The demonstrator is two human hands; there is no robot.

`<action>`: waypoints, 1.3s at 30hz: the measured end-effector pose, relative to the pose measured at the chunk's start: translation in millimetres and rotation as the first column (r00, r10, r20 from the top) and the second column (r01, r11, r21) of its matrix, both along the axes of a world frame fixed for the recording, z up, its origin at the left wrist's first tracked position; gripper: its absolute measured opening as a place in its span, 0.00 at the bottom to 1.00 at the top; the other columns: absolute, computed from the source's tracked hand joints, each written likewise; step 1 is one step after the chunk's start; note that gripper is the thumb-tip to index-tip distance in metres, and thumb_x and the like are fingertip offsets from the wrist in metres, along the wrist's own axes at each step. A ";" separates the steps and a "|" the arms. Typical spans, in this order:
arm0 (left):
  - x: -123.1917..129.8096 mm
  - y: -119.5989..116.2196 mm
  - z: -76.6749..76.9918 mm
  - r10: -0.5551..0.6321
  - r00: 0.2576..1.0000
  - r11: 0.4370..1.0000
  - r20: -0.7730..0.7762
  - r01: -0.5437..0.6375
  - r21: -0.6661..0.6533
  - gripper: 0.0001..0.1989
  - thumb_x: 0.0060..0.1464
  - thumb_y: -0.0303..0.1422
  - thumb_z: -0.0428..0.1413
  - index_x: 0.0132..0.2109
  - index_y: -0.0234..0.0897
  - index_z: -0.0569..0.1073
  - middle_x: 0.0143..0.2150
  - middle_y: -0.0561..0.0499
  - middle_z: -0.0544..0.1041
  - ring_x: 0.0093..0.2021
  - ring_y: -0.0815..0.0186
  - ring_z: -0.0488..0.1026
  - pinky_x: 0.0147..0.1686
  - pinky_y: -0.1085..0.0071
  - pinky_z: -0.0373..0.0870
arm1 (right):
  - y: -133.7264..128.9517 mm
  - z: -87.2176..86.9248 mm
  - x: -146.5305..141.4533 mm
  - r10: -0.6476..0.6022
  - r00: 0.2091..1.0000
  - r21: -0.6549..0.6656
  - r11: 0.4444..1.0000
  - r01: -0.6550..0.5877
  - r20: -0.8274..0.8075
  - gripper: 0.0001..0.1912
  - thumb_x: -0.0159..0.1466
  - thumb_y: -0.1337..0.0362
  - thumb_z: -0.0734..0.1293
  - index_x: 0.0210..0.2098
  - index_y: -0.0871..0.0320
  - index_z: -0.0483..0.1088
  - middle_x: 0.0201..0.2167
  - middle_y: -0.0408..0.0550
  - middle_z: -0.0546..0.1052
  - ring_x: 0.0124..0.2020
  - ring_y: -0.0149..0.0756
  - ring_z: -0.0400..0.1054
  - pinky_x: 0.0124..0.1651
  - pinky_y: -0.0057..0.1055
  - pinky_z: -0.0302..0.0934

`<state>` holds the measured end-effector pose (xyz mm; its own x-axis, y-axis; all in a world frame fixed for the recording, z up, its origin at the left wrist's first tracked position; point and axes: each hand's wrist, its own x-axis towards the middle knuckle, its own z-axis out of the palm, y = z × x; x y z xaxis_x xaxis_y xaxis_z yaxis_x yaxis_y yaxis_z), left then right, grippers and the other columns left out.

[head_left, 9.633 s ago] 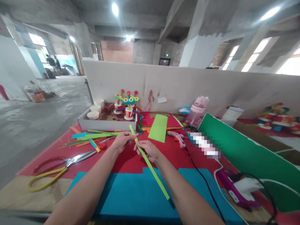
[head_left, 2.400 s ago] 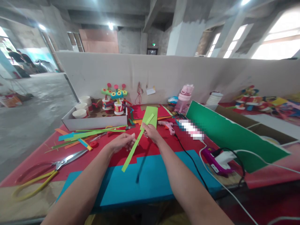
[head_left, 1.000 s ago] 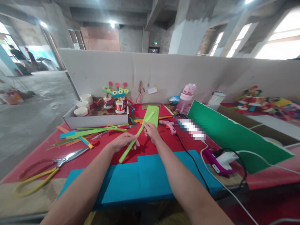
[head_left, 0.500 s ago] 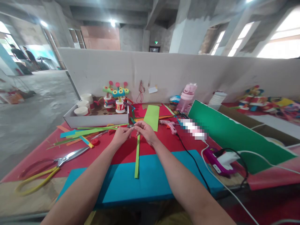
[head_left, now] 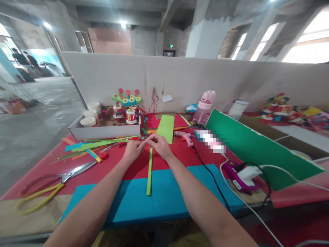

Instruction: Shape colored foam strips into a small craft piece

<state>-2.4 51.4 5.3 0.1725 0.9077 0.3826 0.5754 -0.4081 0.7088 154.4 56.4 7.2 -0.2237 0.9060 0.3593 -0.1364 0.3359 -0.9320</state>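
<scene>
My left hand [head_left: 133, 150] and my right hand [head_left: 158, 145] meet fingertip to fingertip over the red tabletop, both closed in a pinch. Between them is the upper end of a narrow green paper strip [head_left: 149, 171]; its tip is hidden by my fingers. The rest of the strip runs down toward me, over the edge of a blue sheet [head_left: 154, 202]. Just beyond my right hand lies a wide light-green paper sheet [head_left: 166, 128]. To its right rests a pink glue gun [head_left: 185, 137].
Large scissors [head_left: 65, 177] lie at left beside loose coloured strips [head_left: 87, 146] and a small red roll [head_left: 103, 156]. A white box [head_left: 105, 132] behind holds cups and paper-cup figures. At right are a pink bottle [head_left: 205, 106], a purple power strip [head_left: 240, 176] with cables and a green panel [head_left: 257, 151].
My fingertips have shifted slightly against each other at the strip's upper end. The view has moved a little; the strip and the table things stay as they were.
</scene>
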 end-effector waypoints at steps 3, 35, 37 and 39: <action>1.6 -1.5 0.3 0.010 1.000 0.999 -0.019 -0.010 0.032 0.26 0.56 0.47 0.49 0.16 0.35 0.65 0.14 0.54 0.65 0.18 0.72 0.60 0.23 0.73 0.53 | 1.9 -0.5 2.8 -0.015 1.000 0.013 1.000 0.015 -0.015 0.15 0.54 0.51 0.70 0.26 0.57 0.70 0.21 0.39 0.70 0.23 0.27 0.62 0.28 0.26 0.61; 0.2 5.7 -14.6 -0.205 0.979 0.963 0.014 0.204 -0.178 0.26 0.55 0.50 0.50 0.20 0.35 0.71 0.18 0.52 0.71 0.21 0.70 0.65 0.26 0.73 0.58 | 3.1 12.0 20.7 -0.315 0.929 -0.156 0.945 0.287 -0.197 0.24 0.56 0.43 0.67 0.19 0.56 0.61 0.14 0.36 0.58 0.16 0.25 0.52 0.24 0.26 0.59; -1.9 6.4 -14.7 -0.210 0.975 0.954 0.074 0.221 -0.203 0.26 0.55 0.50 0.50 0.20 0.35 0.71 0.18 0.52 0.71 0.21 0.70 0.65 0.26 0.73 0.59 | -20.9 21.7 21.2 -0.141 0.982 -0.101 0.987 0.129 -0.126 0.22 0.59 0.45 0.65 0.20 0.56 0.64 0.15 0.38 0.61 0.18 0.27 0.57 0.27 0.27 0.59; -3.9 7.4 -15.5 -0.203 0.971 0.949 0.127 0.227 -0.220 0.26 0.54 0.51 0.49 0.21 0.34 0.71 0.18 0.52 0.70 0.22 0.70 0.65 0.26 0.74 0.60 | -54.7 29.0 21.7 0.094 0.994 -0.071 0.993 -0.091 0.049 0.19 0.62 0.48 0.64 0.25 0.56 0.68 0.19 0.41 0.67 0.22 0.29 0.62 0.30 0.27 0.60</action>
<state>-6.3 58.8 -10.2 0.3446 0.9189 0.1922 0.4122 -0.3320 0.8485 176.1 1.8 36.2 -0.3243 0.9026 0.2830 -0.1145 0.2595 -0.9589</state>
